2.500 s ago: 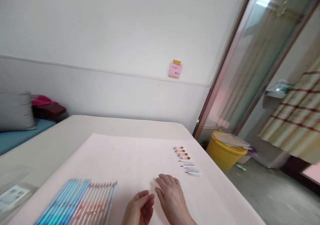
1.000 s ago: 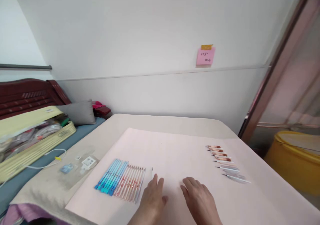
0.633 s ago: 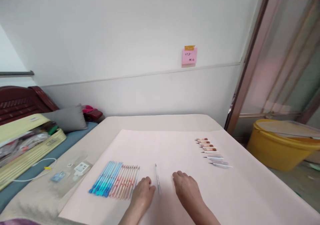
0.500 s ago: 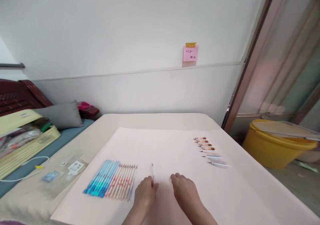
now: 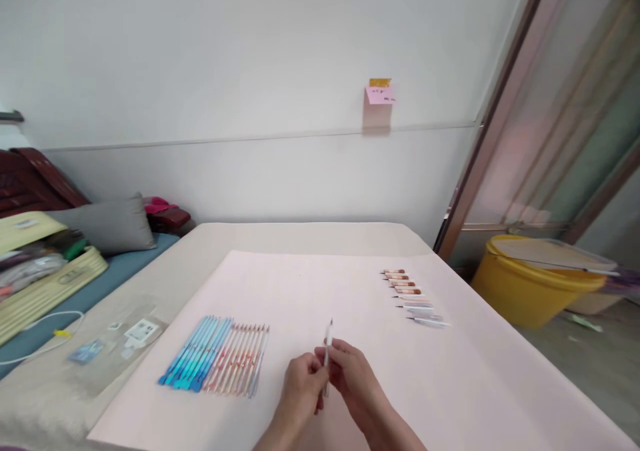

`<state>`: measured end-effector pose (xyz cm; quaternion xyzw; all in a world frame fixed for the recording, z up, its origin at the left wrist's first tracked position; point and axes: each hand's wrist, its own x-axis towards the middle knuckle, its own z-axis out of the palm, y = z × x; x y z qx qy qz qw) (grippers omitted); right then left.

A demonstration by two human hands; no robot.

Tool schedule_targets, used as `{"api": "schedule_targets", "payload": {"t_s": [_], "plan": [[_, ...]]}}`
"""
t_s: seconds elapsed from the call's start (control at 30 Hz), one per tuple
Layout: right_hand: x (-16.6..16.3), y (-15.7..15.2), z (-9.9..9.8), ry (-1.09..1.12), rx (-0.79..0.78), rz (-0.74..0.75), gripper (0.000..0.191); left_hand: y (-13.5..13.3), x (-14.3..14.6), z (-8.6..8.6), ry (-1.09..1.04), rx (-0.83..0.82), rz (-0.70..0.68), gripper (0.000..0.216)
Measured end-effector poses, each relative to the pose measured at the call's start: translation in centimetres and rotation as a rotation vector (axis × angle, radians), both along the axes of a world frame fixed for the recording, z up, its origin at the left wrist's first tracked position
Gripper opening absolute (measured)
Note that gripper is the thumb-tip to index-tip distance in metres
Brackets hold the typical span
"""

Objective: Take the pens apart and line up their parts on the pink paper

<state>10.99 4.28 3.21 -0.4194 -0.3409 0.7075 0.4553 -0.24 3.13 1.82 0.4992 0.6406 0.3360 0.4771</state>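
Observation:
A slim whitish pen (image 5: 329, 334) stands almost upright in front of me, its dark tip pointing up and away. Fingers of my right hand (image 5: 354, 371) are closed around its middle. Lower down, my left hand (image 5: 303, 384) pinches near its other end, which the fingers partly hide. To the left of my hands lies a row of blue pens (image 5: 197, 351), and against it a row of clear pens with reddish marks (image 5: 237, 361), tips pointing away. Several slim dark-tipped pieces (image 5: 420, 309) lie sideways in a column at the far right, some with brown parts.
Pale pink paper (image 5: 280, 287) covers most of the table. Clear plastic packaging (image 5: 125, 344) lies beyond its left edge. A yellow tub (image 5: 520, 297) stands off the right side, and a grey cushion (image 5: 115, 224) with an open yellow box (image 5: 60, 271) at the left.
My right hand has come over from the right and taken hold of the pen. My left hand has moved slightly right, and the pen is raised. The view has shifted a little.

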Motion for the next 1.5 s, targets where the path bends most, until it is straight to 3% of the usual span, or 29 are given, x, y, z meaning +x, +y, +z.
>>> {"api": "schedule_targets", "payload": {"t_s": [0.13, 0.27, 0.4, 0.5, 0.6, 0.73, 0.8, 0.97, 1.23, 1.37, 1.5], "plan": [[0.1, -0.2, -0.2, 0.107, -0.022, -0.066, 0.018, -0.7, -0.1, 2.3, -0.152, 0.033, -0.102, 0.031], [0.2, -0.5, 0.8, 0.163, -0.103, -0.004, 0.023, -0.2, -2.0, 4.7, -0.314, 0.146, 0.146, 0.03], [-1.0, -1.3, 1.6, 0.185, -0.184, 0.156, 0.021, -0.2, -2.6, 4.9, -0.781, -0.007, 0.125, 0.035], [-1.9, -1.6, 1.9, 0.157, -0.235, 0.216, 0.026, -0.3, -2.3, 4.3, -0.926, -0.057, 0.136, 0.029], [-2.4, -1.7, 1.9, -0.072, -0.105, 0.231, 0.028, -0.2, -2.2, 3.8, -0.925, -0.013, 0.17, 0.02], [-2.5, -2.0, 1.5, -0.638, 0.354, 0.033, 0.031, 0.0, -2.2, 3.6, -0.836, 0.045, 0.26, 0.022], [-2.4, -2.0, 1.0, -0.787, 0.462, -0.012, 0.03, -0.1, -2.2, 3.8, -0.846, 0.054, 0.277, 0.021], [-1.5, -1.4, 0.7, -0.773, 0.401, 0.063, 0.033, -0.2, -2.1, 4.4, -1.048, -0.01, 0.197, 0.026], [-0.8, -1.7, 1.8, -0.75, 0.418, 0.071, 0.031, 0.1, -1.9, 3.9, -0.959, 0.032, 0.227, 0.014], [-0.5, -1.7, 1.9, -0.749, 0.398, 0.084, 0.032, 0.0, -1.8, 4.5, -1.018, 0.006, 0.174, 0.024], [-0.5, -1.8, 1.9, -0.763, 0.421, 0.081, 0.028, -0.1, -1.7, 4.1, -0.887, 0.061, 0.205, 0.015]]}}
